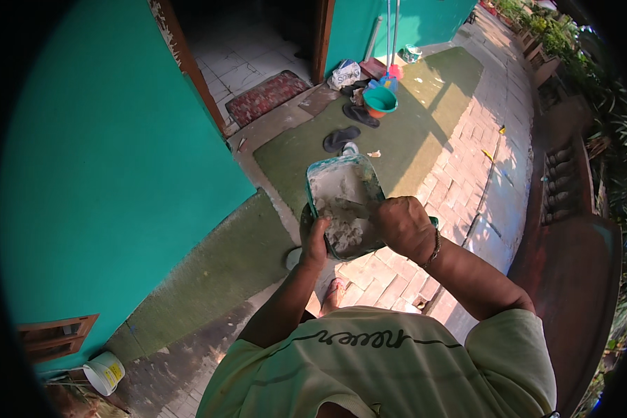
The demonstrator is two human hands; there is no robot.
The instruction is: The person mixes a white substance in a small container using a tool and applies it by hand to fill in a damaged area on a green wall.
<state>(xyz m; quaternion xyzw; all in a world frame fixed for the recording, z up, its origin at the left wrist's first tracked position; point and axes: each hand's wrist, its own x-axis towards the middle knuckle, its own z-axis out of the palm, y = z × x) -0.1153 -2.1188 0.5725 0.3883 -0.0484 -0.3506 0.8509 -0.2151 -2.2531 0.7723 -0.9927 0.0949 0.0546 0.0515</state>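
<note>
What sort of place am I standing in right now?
Likely outside a house, on a paved walkway by its entrance: an open doorway with a reddish doormat, dark flip-flops nearby, and brick paving in sunlight.

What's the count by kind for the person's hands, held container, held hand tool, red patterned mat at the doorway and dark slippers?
Hands: 2 (left hand, right hand)
Container: 1
Hand tool: 1
Red mat: 1
Dark slippers: 2 clearly seen; the dark shape by the white bag is unclear, so not counted
Total: 7
</note>
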